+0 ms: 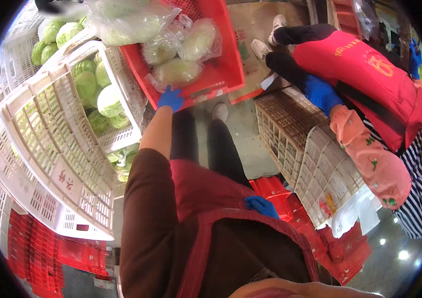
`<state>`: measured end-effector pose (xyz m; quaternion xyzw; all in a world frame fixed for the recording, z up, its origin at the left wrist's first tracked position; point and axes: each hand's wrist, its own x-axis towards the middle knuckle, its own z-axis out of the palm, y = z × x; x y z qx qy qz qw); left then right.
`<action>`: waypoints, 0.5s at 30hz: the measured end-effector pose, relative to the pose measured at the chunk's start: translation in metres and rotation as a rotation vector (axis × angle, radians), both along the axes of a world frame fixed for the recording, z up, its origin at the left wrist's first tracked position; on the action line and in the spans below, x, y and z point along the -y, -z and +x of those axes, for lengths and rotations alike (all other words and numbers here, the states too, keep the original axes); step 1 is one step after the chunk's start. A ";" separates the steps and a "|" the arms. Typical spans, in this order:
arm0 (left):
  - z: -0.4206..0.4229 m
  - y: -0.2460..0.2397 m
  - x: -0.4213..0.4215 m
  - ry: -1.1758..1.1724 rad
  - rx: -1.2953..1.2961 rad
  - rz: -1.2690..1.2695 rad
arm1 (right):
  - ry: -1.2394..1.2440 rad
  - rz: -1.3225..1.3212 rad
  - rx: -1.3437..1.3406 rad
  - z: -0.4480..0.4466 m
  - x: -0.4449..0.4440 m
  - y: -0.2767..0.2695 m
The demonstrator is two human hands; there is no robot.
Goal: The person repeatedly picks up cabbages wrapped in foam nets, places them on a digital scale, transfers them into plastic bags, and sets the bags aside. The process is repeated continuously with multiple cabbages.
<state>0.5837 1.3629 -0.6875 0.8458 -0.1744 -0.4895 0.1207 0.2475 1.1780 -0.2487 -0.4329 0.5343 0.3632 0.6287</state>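
Observation:
My left hand (170, 98), in a blue glove, lies over the near left corner of a red plastic crate (229, 67). Its fingers are spread and reach inward beside a plastic-wrapped cabbage (177, 72). More wrapped cabbages (200, 39) lie in the crate, and a large clear plastic bag (129, 22) with pale green contents covers its far left side. At my waist, my right hand (262, 206), also gloved in blue, rests against my dark red apron (211, 190). Its fingers look curled, and whether they grip the cloth is hidden.
White plastic crates (119, 74) of round green cabbages (110, 100) stand at my left. On the right, a co-worker in a red vest (363, 67) bends over a brown crate (281, 123) and a white crate (326, 171). Red crates (307, 223) lie low behind my right side.

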 end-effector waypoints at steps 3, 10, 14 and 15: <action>-0.010 0.051 -0.011 0.359 0.168 -0.202 | 0.090 0.053 -0.003 -0.016 0.018 0.031; -0.017 0.043 -0.011 -0.271 -0.007 -0.062 | 0.087 -0.039 -0.037 -0.038 0.050 0.042; 0.001 0.000 -0.010 -0.531 -0.017 -0.123 | 0.095 -0.062 -0.115 -0.043 0.053 0.038; 0.006 -0.013 -0.014 -0.539 0.024 -0.148 | 0.143 -0.042 -0.058 -0.043 0.053 0.039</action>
